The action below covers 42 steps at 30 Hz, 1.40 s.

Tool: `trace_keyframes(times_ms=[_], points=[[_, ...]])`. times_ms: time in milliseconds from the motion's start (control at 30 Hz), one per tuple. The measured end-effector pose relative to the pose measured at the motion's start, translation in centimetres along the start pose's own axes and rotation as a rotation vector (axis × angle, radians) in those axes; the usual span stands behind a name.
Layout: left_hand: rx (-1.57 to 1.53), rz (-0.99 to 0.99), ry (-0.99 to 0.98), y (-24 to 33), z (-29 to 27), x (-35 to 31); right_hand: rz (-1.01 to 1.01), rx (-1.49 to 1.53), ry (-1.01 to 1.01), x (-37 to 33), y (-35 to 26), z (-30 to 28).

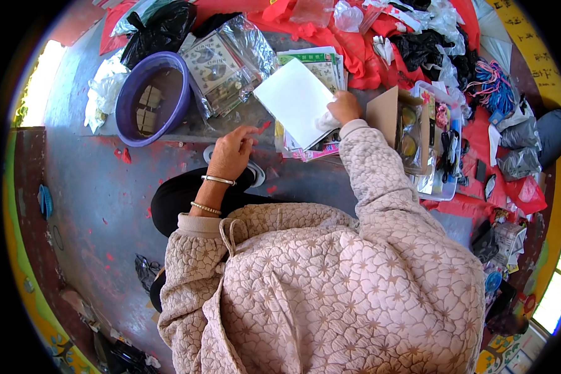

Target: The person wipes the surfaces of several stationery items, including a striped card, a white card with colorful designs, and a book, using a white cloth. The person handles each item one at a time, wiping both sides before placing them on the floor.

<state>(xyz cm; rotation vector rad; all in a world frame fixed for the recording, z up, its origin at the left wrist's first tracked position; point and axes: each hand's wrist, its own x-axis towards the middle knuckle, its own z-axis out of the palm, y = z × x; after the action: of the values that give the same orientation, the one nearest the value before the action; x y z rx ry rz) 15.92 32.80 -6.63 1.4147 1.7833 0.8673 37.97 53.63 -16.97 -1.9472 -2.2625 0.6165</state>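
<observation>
My right hand (345, 107) is closed on a crumpled white cloth (327, 122), pressed at the right corner of a blank white sheet (295, 100). The sheet lies tilted on a stack of colourful printed booklets (330, 61), covering much of it. My left hand (230, 153), with a bangle and a beaded bracelet at its wrist, hovers left of the stack. Its index finger points toward the sheet, the other fingers loosely bent, and it holds nothing.
A purple basin (121, 106) stands at the left beside clear-wrapped printed packs (221, 68). To the right are an open cardboard box (383, 115) and a clear plastic bin (450, 168) of small goods. Red cloth (355, 68) and plastic bags (417, 50) are heaped behind.
</observation>
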Motion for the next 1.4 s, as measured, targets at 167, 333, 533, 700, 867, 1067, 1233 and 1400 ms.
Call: trace_keyframes(times_ms=[167, 333, 533, 700, 867, 1067, 1233, 1400], points=[[-0.115, -0.023, 0.017, -0.4, -0.2, 0.5, -0.001, 0.331, 0.124, 0.3, 0.3, -7.4], [-0.473, -0.177, 0.061, 0.8, -1.0, 0.5, -0.29, 0.229, 0.369, -2.9, -4.0, -15.7], [-1.153, -0.195, -0.035, 1.4, -1.0, -0.1, -0.723, -0.164, 0.442, -11.1, -11.4, -11.8], [-1.519, 0.007, -0.055, 1.8, -2.3, 0.0, -1.032, -0.078, 0.478, -15.1, -15.1, -6.9], [-1.489, -0.03, 0.213, -0.1, -3.3, -0.2, -1.078, -0.101, 0.337, -16.4, -15.5, -7.2], [-1.482, -0.09, 0.289, 0.7, -3.3, 0.0, -0.852, 0.747, 0.005, -14.2, -12.4, -11.5], [-1.547, -0.092, 0.293, 1.3, -3.7, -0.5, -0.426, 1.29, 0.085, -10.8, -11.8, -17.2], [-1.568, -0.079, 0.29, 1.0, -3.4, -0.4, -0.429, 0.963, 0.054, -9.2, -9.9, -16.1]])
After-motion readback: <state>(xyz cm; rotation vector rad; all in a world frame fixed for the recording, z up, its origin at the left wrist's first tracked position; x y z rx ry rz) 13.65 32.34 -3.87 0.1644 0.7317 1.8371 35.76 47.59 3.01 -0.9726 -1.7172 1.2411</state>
